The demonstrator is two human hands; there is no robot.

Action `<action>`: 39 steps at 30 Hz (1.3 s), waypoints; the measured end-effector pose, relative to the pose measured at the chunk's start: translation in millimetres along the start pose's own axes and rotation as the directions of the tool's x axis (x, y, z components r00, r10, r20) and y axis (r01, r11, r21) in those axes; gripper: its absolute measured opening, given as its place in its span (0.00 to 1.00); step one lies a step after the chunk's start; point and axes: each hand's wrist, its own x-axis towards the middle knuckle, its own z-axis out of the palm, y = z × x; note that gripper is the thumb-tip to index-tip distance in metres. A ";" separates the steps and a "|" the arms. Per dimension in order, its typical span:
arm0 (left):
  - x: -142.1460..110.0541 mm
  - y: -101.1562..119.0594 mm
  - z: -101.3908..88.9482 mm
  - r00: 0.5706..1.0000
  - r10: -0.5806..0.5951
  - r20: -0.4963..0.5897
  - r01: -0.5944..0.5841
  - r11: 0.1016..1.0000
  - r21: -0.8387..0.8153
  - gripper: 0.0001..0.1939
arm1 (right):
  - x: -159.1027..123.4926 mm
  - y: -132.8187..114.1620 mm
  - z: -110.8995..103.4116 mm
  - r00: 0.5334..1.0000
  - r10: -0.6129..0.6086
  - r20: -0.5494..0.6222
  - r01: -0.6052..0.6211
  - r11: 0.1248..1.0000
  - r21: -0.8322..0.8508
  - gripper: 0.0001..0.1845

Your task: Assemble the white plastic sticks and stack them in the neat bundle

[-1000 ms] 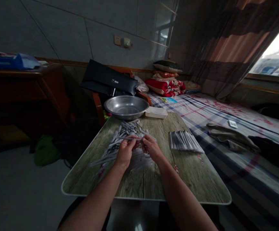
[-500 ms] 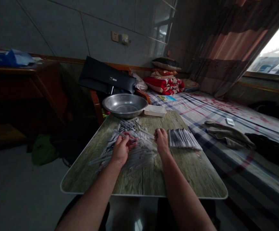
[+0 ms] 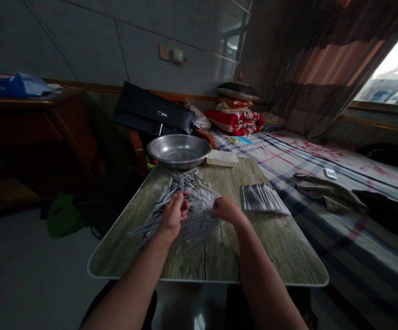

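Note:
My left hand (image 3: pixel 173 215) is closed on a thin, whitish pen-like tube (image 3: pixel 182 184), which points up and away from me between thumb and fingers. Beneath and around it spreads a loose pile of similar tubes (image 3: pixel 199 222), some with dark thin parts. My right hand (image 3: pixel 226 209) hovers at the pile's right side, its fingers curled and pressed together. Whatever is in those fingertips is too small or hidden to make out. Right of this hand, a neat row of tubes (image 3: pixel 264 199) lies side by side, dark tips facing away from me.
All of this lies on a small wood-patterned table (image 3: pixel 270 256) with a pale rim. A steel basin (image 3: pixel 179 153) and a white shallow tray (image 3: pixel 222 158) stand at its far edge. A bed with a checked sheet (image 3: pixel 322 169) borders the right side.
The tube in my left hand has turned from lying sideways to pointing away from me, and the fingers have closed more. My right hand has moved down and turned inward to the left.

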 end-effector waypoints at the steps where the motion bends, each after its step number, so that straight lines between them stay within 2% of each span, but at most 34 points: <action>1: -0.5 -0.6 0.6 1.000 0.004 0.010 -0.004 1.000 0.019 0.22 | -0.4 -1.5 0.5 1.000 0.009 0.002 -0.009 0.999 -0.031 0.09; 5: -3.8 -2.7 4.5 0.998 0.010 0.063 -0.014 0.997 0.074 0.23 | -1.1 -6.9 1.7 1.000 -0.006 -0.006 0.005 0.998 -0.068 0.10; 12: -7.9 -0.9 7.9 0.994 -0.039 0.099 0.029 0.995 0.098 0.20 | -0.7 -7.7 2.9 0.997 -0.070 0.036 0.069 0.997 0.036 0.10; 14: -8.7 0.3 7.9 0.991 -0.059 0.123 0.046 0.993 0.107 0.20 | 0.0 -7.0 3.1 0.998 -0.062 -0.019 0.063 0.993 0.104 0.08; 16: -9.8 1.2 7.7 0.986 -0.076 0.149 0.058 0.991 0.123 0.19 | 1.0 -6.9 2.2 0.992 -0.032 -0.123 0.066 0.958 0.279 0.06; 17: -10.5 1.6 7.6 0.983 -0.086 0.163 0.064 0.989 0.135 0.19 | 1.5 -7.3 1.3 0.985 -0.009 -0.169 0.080 0.905 0.418 0.04; 18: -11.2 1.9 7.5 0.980 -0.095 0.177 0.068 0.986 0.151 0.19 | 1.7 -8.0 0.3 0.980 0.017 -0.197 0.102 0.811 0.576 0.04; 19: -12.0 2.1 7.6 0.977 -0.103 0.190 0.070 0.983 0.170 0.19 | 1.8 -9.2 -0.8 0.979 0.040 -0.200 0.122 0.672 0.730 0.06; 21: -13.5 1.9 7.9 0.971 -0.113 0.210 0.068 0.975 0.211 0.20 | 1.4 -12.8 -2.6 0.985 0.059 -0.161 0.134 0.318 0.939 0.11; 23: -14.6 0.6 8.6 0.964 -0.133 0.232 0.076 0.968 0.239 0.22 | 0.7 -17.7 -3.1 0.988 0.068 -0.135 0.135 0.014 0.991 0.14; 25: -15.0 -1.8 9.4 0.951 -0.168 0.259 0.101 0.962 0.252 0.22 | 0.9 -23.1 -2.1 0.984 0.098 -0.148 0.162 -0.160 0.974 0.14; 27: -15.0 -4.7 9.9 0.940 -0.199 0.276 0.126 0.958 0.259 0.22 | 2.2 -27.8 0.1 0.977 0.140 -0.160 0.190 -0.239 0.952 0.14; 29: -14.9 -7.1 10.4 0.938 -0.203 0.281 0.128 0.956 0.262 0.21 | 4.0 -30.9 2.9 0.970 0.179 -0.163 0.207 -0.262 0.942 0.15; 33: -15.0 -8.7 12.3 0.942 -0.185 0.280 0.110 0.959 0.263 0.20 | 6.2 -32.0 7.2 0.956 0.205 -0.208 0.257 -0.255 0.932 0.12; 39: -15.3 -7.1 17.3 0.959 -0.126 0.255 0.071 0.974 0.213 0.18 | 5.0 -31.8 7.3 0.964 0.125 -0.235 0.260 -0.252 0.932 0.13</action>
